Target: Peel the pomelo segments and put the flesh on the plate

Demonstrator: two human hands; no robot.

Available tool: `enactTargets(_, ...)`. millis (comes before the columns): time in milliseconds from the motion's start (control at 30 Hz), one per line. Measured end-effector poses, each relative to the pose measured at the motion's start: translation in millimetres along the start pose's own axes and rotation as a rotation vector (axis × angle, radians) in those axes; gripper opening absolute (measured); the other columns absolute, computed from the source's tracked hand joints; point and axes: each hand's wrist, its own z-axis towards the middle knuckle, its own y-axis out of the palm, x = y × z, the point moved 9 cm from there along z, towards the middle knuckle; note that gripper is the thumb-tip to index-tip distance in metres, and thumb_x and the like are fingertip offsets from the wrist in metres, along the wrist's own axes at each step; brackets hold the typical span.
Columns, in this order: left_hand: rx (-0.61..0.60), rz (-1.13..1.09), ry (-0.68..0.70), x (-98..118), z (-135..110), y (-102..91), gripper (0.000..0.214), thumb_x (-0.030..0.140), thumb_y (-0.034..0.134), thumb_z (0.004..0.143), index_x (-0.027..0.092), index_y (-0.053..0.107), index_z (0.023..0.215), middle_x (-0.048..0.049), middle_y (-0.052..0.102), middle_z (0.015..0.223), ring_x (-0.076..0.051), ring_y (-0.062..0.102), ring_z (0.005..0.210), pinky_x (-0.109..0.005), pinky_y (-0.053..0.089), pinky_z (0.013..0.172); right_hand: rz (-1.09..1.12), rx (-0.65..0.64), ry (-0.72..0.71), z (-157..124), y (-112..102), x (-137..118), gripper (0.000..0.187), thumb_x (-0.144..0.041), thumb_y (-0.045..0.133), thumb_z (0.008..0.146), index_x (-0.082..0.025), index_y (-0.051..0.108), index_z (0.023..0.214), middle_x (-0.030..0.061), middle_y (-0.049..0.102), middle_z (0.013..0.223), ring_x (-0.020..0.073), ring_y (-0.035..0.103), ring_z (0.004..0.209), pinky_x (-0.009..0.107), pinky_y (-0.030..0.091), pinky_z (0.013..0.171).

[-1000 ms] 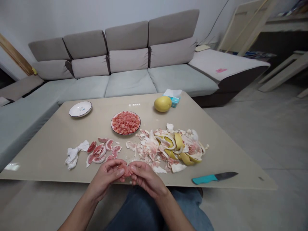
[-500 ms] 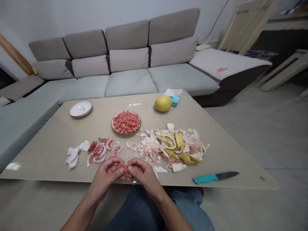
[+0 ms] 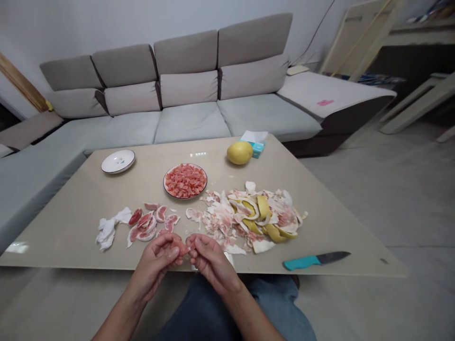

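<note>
Near the table's front edge, my left hand [image 3: 159, 259] is closed around a pink piece of pomelo flesh [image 3: 180, 246]. My right hand [image 3: 213, 263] pinches the right end of the same piece between thumb and fingers; whether a shred of membrane is in that pinch is too small to tell. Just beyond my left hand lie several pomelo segments [image 3: 145, 224], some with white skin on them. A heap of peel and membrane scraps [image 3: 256, 215] spreads beyond my right hand. Farther back stands a plate heaped with peeled pomelo flesh [image 3: 185, 181].
A knife with a teal handle [image 3: 302, 263] lies at the front right, blade pointing right. Crumpled tissue [image 3: 107, 231] is left of the segments. A whole pomelo [image 3: 240, 153], a tissue pack [image 3: 258, 148] and a white plate [image 3: 118, 161] stand at the back, before a sofa [image 3: 192, 121].
My right hand has turned slightly and its fingertips have shifted at the end of the pomelo piece. More of the flesh shows in my left hand. The view has shifted slightly.
</note>
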Motion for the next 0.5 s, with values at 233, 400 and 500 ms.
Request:
enactTargets(233, 0.027, -0.029, -0.018, -5.4, -0.9, -3.3, 0.023, 0.023, 0.08, 0.072, 0.017, 0.071, 0.093, -0.0031, 0.071, 0.083, -0.012, 0.065, 0.076, -0.018, 0.054, 0.066, 0.098, 0.071, -0.013, 1.8, -4.6, 2.1, 0.028, -0.032, 0.084, 0.07, -0.011, 0.072, 0.083, 0.0004, 0.063, 0.081, -0.0001, 0.045, 0.051, 0.009, 0.045, 0.047)
enactTargets(400, 0.019, 0.045, 0.064, -5.1, -0.8, -2.1, 0.023, 0.023, 0.079, 0.073, 0.019, 0.071, 0.094, -0.0034, 0.07, 0.088, -0.013, 0.066, 0.08, -0.02, 0.055, 0.069, 0.228, 0.101, -0.027, 3.7, -8.8, 5.5, 0.025, -0.029, 0.085, 0.069, -0.014, 0.07, 0.083, -0.0015, 0.063, 0.082, -0.0032, 0.037, 0.045, 0.004, 0.036, 0.038)
enactTargets(500, 0.014, 0.068, 0.11, -6.0, -0.8, 2.1, 0.023, 0.025, 0.081, 0.07, 0.019, 0.071, 0.09, -0.0028, 0.068, 0.089, -0.015, 0.066, 0.08, -0.022, 0.056, 0.067, 0.29, 0.086, -0.032, 5.4, -9.3, 7.1, 0.024, -0.027, 0.084, 0.071, -0.014, 0.069, 0.084, -0.001, 0.066, 0.085, -0.0052, 0.026, 0.037, 0.003, 0.028, 0.032)
